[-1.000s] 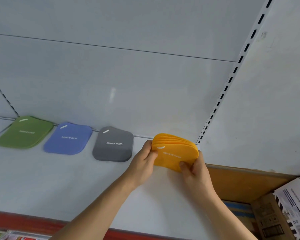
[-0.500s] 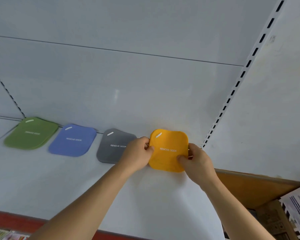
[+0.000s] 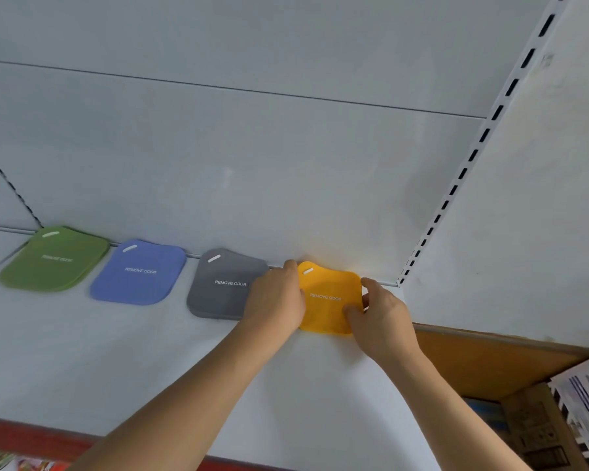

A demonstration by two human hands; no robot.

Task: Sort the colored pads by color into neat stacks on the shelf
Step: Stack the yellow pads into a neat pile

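1. Four stacks of pads lie in a row along the back of the white shelf (image 3: 150,351), each with a white slot at its upper left corner and white lettering across the middle.
2. From the left: the green stack (image 3: 53,260), the blue stack (image 3: 138,271), the grey stack (image 3: 221,283) and the yellow stack (image 3: 330,299) — the last sits nearest the right-hand corner, just short of the slotted upright (image 3: 470,161).
3. The left hand (image 3: 276,297) is at the yellow stack's left edge, fingers curled round that side; it also covers the grey stack's right edge.
4. The right hand (image 3: 381,317) grips the yellow stack's right side — thumb lying on the top pad near its lower right corner, fingers bent round the far edge.
5. Whether the yellow stack rests fully flat on the shelf cannot be told, since both hands hide its sides.
6. The green, blue and grey stacks lie apart from one another with bare shelf between them.
7. A red strip (image 3: 31,436) runs along the shelf's front edge, and at lower right an open cardboard box (image 3: 538,433) stands below, beside an orange-brown panel (image 3: 490,362).
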